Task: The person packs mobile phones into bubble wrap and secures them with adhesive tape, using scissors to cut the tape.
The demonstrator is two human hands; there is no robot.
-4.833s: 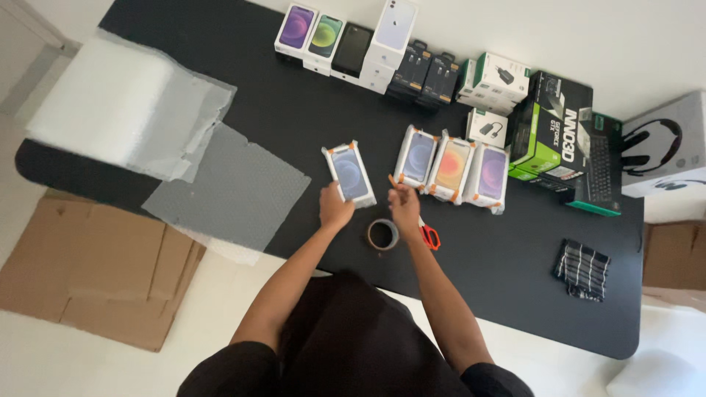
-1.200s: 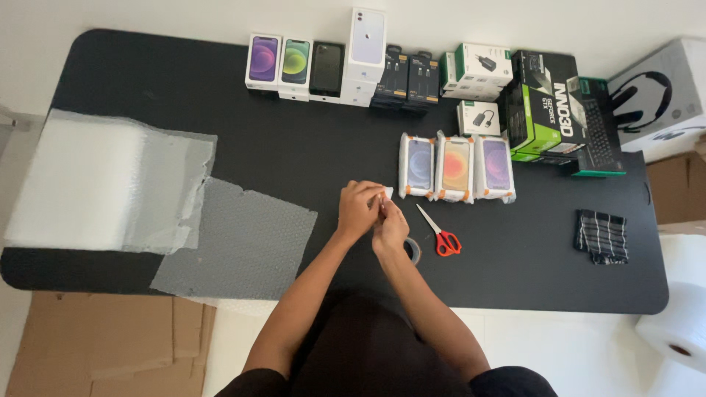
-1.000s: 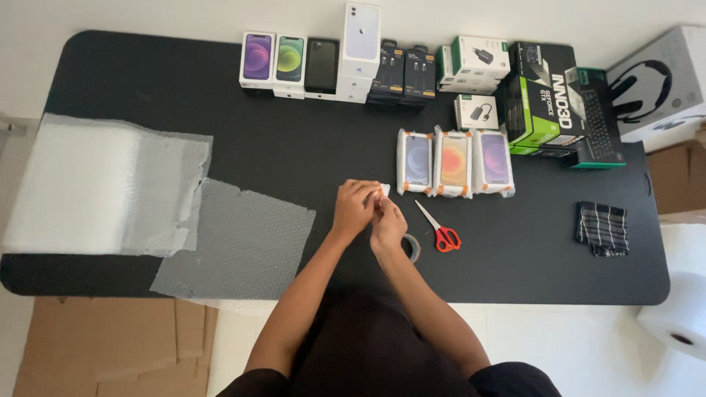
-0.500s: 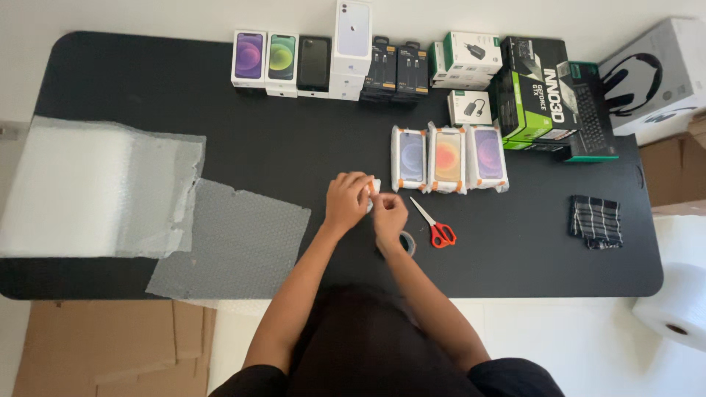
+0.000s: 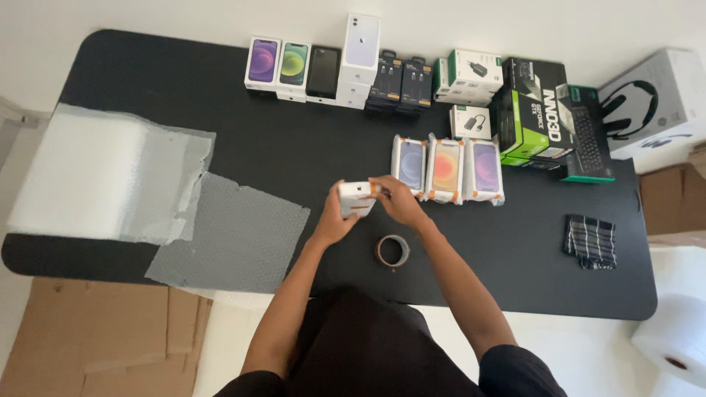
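both hands, left hand (image 5: pixel 334 220) and right hand (image 5: pixel 393 202), keep a closed grip on the wrapped phone box (image 5: pixel 356 198) above the counter (image 5: pixel 184 103); i think the wrap could loosen if the fingers slip.

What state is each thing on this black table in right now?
Wrapped phone box: lifted, held by left hand and right hand.
Three wrapped boxes: lying side by side.
Tape roll: flat on table.
Bubble wrap sheet: spread flat.
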